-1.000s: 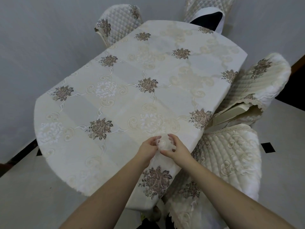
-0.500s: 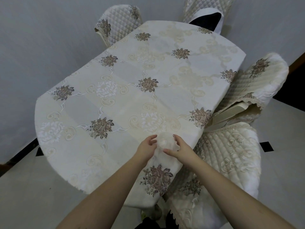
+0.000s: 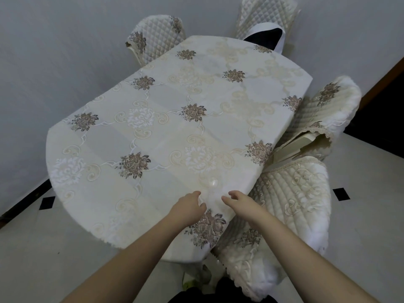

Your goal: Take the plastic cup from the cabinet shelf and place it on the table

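Note:
A clear plastic cup point(image 3: 211, 185) stands on the table point(image 3: 166, 136), near its front edge, and is hard to see against the cream flowered tablecloth. My left hand point(image 3: 188, 207) is just below and to the left of the cup, fingers apart, not touching it. On the cup's other side, slightly lower, my right hand point(image 3: 242, 203) is also open with loosely curled fingers and holds nothing. A gap separates both hands from the cup.
Quilted cream chairs surround the table: one close at the right point(image 3: 290, 206), one behind it point(image 3: 323, 114), two at the far end point(image 3: 155, 38). A grey wall runs along the left. Pale floor tiles with small black squares lie below.
Both hands held the cup between them on the tablecloth; now they have let go and drawn back toward me, leaving the cup standing on the table.

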Motion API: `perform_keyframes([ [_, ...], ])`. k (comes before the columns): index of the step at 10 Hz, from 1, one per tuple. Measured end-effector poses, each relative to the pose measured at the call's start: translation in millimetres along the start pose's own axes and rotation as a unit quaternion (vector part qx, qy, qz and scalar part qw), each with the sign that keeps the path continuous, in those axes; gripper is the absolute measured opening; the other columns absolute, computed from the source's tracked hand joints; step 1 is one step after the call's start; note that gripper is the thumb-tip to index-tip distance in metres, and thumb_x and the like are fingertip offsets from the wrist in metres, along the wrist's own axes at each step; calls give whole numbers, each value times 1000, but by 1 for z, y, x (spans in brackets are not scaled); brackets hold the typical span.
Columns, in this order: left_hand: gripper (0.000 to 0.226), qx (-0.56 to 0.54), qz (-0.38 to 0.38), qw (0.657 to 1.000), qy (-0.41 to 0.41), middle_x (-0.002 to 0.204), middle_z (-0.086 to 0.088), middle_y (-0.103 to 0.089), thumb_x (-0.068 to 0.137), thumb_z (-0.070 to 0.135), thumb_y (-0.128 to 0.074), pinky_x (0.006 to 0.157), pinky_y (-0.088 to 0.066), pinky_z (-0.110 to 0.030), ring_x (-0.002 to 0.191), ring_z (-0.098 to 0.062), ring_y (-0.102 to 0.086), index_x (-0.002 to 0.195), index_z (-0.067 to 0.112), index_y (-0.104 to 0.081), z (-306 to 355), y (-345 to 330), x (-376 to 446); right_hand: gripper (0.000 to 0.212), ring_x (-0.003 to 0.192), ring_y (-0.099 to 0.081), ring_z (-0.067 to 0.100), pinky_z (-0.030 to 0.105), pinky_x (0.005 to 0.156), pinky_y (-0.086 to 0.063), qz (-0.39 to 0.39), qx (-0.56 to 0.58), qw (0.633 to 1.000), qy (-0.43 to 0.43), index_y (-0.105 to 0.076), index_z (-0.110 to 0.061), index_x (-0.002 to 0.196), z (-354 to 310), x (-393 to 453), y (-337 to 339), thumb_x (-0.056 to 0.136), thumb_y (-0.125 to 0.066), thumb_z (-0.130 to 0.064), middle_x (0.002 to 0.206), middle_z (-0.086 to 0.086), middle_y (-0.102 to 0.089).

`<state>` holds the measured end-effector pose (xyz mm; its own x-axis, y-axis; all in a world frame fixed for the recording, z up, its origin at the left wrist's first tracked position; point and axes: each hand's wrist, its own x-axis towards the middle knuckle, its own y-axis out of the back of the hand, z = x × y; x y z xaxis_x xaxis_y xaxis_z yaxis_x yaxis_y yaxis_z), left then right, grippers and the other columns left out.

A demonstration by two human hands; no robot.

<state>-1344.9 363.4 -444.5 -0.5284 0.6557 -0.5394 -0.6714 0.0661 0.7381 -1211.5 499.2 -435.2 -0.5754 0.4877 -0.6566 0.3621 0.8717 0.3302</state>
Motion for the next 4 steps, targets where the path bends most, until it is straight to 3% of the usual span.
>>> perform_keyframes([
  [2, 47, 188, 108, 974, -73, 133, -5, -54, 97, 42, -37, 94, -39, -39, 121, -26, -47, 136, 16, -44, 4, 9, -42, 57, 127, -48, 22, 29, 93, -38, 29, -126, 990, 52, -45, -13, 141, -3, -34, -11, 95, -48, -46, 144, 10, -49],
  [4, 61, 231, 196, 940, -159, 156, -8, -32, 96, 50, -30, 115, -17, -45, 144, -25, -23, 148, 19, -31, -12, 11, -84, 59, 130, -44, 24, 31, 106, -30, 154, -264, 938, 164, -37, -11, 145, -1, -77, -35, 97, -44, -45, 149, 9, -41],
])
